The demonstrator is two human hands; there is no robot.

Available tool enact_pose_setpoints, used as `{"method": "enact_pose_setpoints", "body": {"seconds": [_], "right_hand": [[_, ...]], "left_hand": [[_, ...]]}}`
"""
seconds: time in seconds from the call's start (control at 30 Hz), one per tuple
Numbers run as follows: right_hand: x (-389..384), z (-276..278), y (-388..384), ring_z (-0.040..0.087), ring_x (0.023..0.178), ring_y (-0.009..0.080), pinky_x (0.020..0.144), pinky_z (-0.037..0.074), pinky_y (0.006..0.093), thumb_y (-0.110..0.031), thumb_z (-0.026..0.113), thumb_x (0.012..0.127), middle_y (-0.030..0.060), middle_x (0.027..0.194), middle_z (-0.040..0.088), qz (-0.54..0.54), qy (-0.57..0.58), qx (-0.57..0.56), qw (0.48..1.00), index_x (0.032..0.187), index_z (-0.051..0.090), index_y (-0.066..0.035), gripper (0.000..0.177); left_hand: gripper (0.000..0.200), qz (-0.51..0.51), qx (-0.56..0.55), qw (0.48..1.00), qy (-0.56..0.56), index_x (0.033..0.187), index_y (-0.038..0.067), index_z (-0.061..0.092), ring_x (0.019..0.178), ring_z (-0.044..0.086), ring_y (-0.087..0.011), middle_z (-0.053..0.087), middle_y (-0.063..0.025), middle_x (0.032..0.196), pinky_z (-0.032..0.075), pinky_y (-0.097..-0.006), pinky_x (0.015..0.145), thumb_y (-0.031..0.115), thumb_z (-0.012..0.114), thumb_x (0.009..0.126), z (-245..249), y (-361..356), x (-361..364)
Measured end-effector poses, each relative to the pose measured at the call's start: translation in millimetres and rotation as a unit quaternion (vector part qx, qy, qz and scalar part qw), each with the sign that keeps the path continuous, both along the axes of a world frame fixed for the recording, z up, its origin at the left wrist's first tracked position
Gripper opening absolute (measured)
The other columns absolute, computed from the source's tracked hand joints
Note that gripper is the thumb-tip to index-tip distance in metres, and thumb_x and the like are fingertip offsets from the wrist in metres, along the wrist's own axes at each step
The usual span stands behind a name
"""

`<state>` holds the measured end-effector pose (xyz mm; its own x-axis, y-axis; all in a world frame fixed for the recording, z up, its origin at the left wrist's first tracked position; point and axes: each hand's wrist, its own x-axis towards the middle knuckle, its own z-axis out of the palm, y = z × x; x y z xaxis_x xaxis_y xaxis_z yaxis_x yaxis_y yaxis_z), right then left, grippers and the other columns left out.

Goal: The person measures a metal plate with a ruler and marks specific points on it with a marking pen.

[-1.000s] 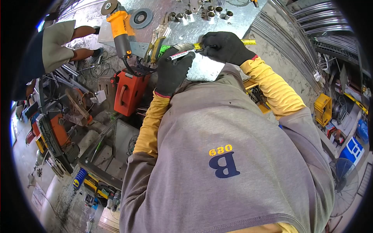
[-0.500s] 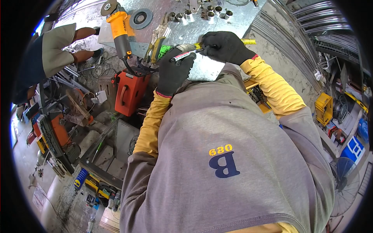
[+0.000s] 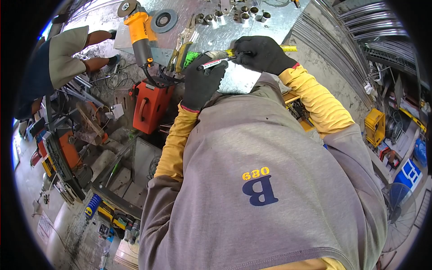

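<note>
My left hand [image 3: 203, 85], in a black glove, is closed around a white and red marker [image 3: 212, 64] that points right. My right hand [image 3: 258, 54], also gloved in black, has its fingers pinched together near the marker's end; what they hold is too small to tell. A yellow measuring tape [image 3: 289, 48] runs beneath or through my right hand and shows on both sides of it. Both hands are over the near edge of the metal sheet [image 3: 238, 80]. Just left of them lie a bright green item [image 3: 191, 58] and yellow-grey pliers or grips [image 3: 181, 57].
An orange angle grinder [image 3: 140, 38], a flap disc [image 3: 164, 21] and short metal tubes [image 3: 244, 17] lie on the sheet. A red machine box [image 3: 153, 106] stands below left. Another person's legs [image 3: 69, 56] are at upper left. Metal rods [image 3: 330, 54] lie right.
</note>
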<state>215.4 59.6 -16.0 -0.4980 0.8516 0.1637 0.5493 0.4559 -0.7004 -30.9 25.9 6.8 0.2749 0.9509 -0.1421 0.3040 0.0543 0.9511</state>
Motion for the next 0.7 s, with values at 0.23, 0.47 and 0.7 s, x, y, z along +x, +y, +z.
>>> {"method": "enact_pose_setpoints", "body": {"seconds": [0.23,0.47,0.7], "right_hand": [[-1,3,0,0.070,0.082,0.0319,0.074,0.057,0.0417,-0.021,0.076,0.087,0.0077,0.098,0.072,-0.001,-0.009,-0.014,1.000,0.104,0.074,-0.010,0.021],[0,0,1,0.070,0.083,0.0327,0.074,0.057,0.0419,-0.021,0.076,0.087,0.0077,0.098,0.072,0.003,-0.004,-0.006,1.000,0.105,0.074,-0.010,0.021],[0,0,0,0.070,0.081,0.0321,0.073,0.057,0.0414,-0.022,0.076,0.088,0.0079,0.097,0.072,0.000,0.008,-0.005,1.000,0.105,0.074,-0.010,0.020]], "left_hand": [[0.027,0.032,-0.076,0.996,-0.024,0.123,0.003,0.077,0.067,0.062,-0.0056,0.072,-0.0004,0.081,0.049,-0.0230,0.059,0.007,0.073,0.096,1,-1,3],[0.027,0.019,-0.070,0.997,0.002,0.123,0.004,0.076,0.068,0.063,-0.0056,0.072,-0.0012,0.081,0.049,-0.0231,0.059,0.008,0.072,0.096,5,0,1],[0.026,0.017,-0.081,0.996,-0.011,0.121,0.004,0.077,0.067,0.062,-0.0054,0.072,-0.0007,0.080,0.049,-0.0231,0.058,0.009,0.073,0.096,7,1,2]]}}
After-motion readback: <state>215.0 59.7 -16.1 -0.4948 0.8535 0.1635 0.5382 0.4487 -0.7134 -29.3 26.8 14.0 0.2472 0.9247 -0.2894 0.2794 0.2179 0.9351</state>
